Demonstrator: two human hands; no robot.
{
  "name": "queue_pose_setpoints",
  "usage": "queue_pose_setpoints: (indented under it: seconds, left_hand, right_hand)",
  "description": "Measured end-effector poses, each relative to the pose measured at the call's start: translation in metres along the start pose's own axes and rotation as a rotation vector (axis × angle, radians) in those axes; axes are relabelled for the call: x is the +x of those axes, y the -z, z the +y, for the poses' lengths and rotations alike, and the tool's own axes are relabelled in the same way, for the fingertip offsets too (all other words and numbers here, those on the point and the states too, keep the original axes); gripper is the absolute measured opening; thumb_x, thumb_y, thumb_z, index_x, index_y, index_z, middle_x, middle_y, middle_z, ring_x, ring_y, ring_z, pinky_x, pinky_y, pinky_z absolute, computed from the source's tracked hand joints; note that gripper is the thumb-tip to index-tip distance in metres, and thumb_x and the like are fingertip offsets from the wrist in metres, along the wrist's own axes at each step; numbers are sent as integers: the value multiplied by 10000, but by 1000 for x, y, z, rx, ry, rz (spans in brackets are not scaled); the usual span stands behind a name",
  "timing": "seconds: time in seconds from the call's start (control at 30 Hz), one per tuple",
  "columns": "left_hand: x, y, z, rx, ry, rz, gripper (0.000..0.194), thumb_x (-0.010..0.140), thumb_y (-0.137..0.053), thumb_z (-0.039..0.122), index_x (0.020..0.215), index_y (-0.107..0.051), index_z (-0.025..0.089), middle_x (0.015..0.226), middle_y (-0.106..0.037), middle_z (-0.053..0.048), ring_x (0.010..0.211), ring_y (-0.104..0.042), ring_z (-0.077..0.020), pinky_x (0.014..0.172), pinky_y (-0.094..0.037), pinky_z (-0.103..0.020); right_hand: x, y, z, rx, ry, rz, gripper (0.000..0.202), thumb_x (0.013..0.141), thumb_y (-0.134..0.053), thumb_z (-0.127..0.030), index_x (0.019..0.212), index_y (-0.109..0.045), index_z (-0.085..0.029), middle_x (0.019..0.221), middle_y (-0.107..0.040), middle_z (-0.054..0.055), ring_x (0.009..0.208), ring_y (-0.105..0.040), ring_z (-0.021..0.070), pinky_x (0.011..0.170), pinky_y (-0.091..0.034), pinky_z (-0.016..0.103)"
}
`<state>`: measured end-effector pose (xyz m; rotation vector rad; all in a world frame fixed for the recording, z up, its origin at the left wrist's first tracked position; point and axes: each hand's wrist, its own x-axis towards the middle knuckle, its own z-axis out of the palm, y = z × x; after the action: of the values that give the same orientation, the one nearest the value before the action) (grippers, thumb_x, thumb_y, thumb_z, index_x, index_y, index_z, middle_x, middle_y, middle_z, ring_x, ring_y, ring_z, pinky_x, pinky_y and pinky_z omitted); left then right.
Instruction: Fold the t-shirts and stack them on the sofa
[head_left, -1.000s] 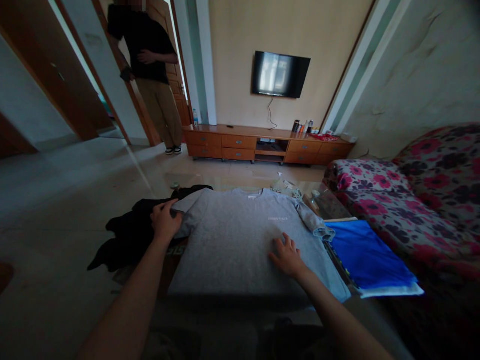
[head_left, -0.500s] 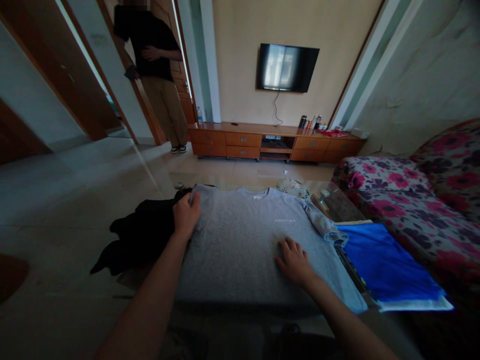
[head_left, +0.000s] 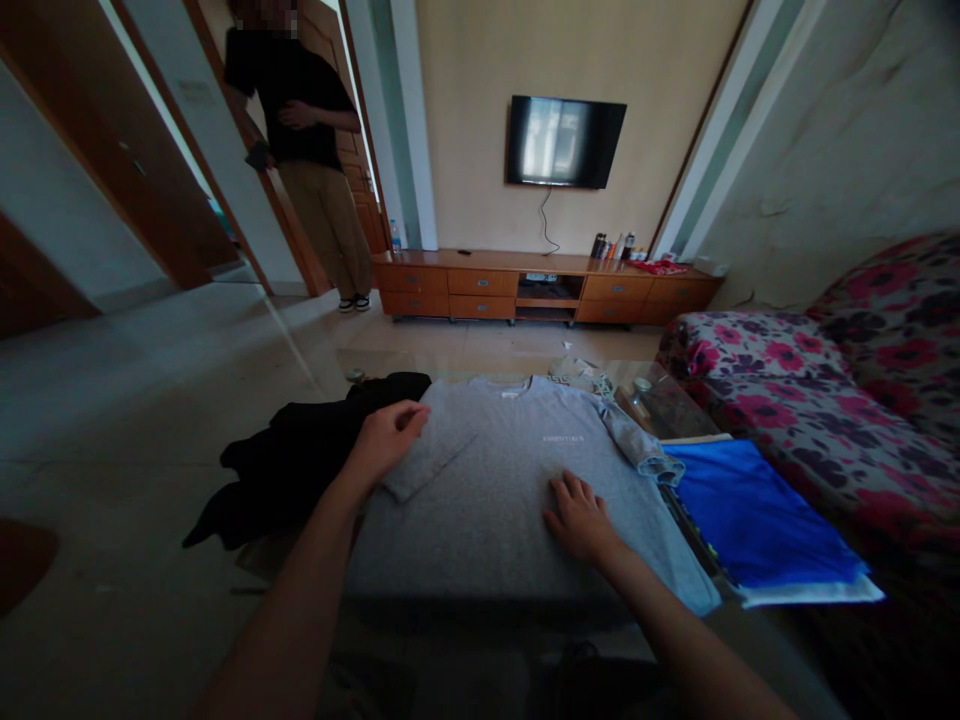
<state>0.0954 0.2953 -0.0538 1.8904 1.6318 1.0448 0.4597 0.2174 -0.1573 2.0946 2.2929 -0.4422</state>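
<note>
A grey short-sleeved T-shirt lies spread front up on a glass table, its collar away from me and small lettering on the chest. The sleeve on the left is folded inward across the shirt, while the right one sticks outward with a rumpled cuff. My left hand hovers at the left shoulder edge, fingers loosely curled and a gap showing by the thumb; no cloth is visibly lifted in it. Flat on the shirt's chest rests my right hand, fingers spread.
Black clothing lies left of the shirt, and folded blue fabric to its right. A small glass jar is beyond the right sleeve. A floral sofa stands right. Ahead are a TV cabinet and a standing person.
The left sleeve has gone from my left hand's grip to lying folded inward on the shirt. That hand has shifted slightly right and loosened. My right hand stays on the chest.
</note>
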Motion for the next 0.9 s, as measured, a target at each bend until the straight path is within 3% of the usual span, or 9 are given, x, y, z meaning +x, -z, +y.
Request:
queue_pose_setpoints:
  seconds: [0.07,0.17,0.23,0.37,0.47,0.67,0.9]
  left_hand:
    - [-5,20,29,-93,-36,172,388,943,-531,495,1120,-717,204,980,-757,-59,840,-706,-201,778,-538,-310]
    - [-11,36,49,-130,-66,210,424,968,-491,516,1155,-694,193,1021,-741,-69,880,-696,-202,807,-543,-318]
    - [-11,35,36,-65,-36,167,416,970,-484,509,1123,-700,189,1000,-738,-66,873,-690,-203,812,-540,-320]
    - [-10,18,-29,289,71,51,296,882,-609,408,1032,-726,181,961,-719,-75,883,-680,-221,826,-525,-318]
    - [-11,12,-65,450,37,-57,330,838,-656,388,1089,-725,186,1060,-696,-99,960,-676,-236,866,-519,-319]
    - [-7,15,-68,393,44,-142,385,901,-587,453,1159,-703,192,1024,-726,-91,901,-690,-217,829,-513,-307]
    - [-17,10,-93,519,247,-436,343,777,-711,412,1037,-713,189,1081,-741,-127,949,-707,-262,779,-507,-303]
  right_hand:
    - [-1,1,-1,3,6,6,644,987,-479,-470,1561,-398,-190,1664,-252,172,1515,-225,351,1154,-283,519]
    - [-2,2,-2,2,10,9,640,987,-482,-462,1559,-404,-188,1666,-250,169,1513,-234,351,1154,-286,517]
    - [-3,3,-3,1,9,12,636,988,-480,-456,1558,-408,-183,1666,-252,170,1512,-234,350,1153,-290,516]
    - [-2,1,-2,-6,12,16,631,995,-473,-448,1565,-395,-189,1668,-249,166,1513,-230,344,1153,-287,514]
    - [0,0,-1,-16,13,16,635,992,-482,-453,1563,-394,-189,1667,-248,166,1512,-229,344,1149,-295,510]
    - [0,0,-4,-22,12,6,629,993,-472,-444,1555,-403,-169,1668,-242,172,1509,-226,354,1148,-285,530]
    - [1,-2,-2,-34,9,15,636,999,-457,-463,1565,-388,-179,1670,-242,170,1506,-237,348,1146,-283,527]
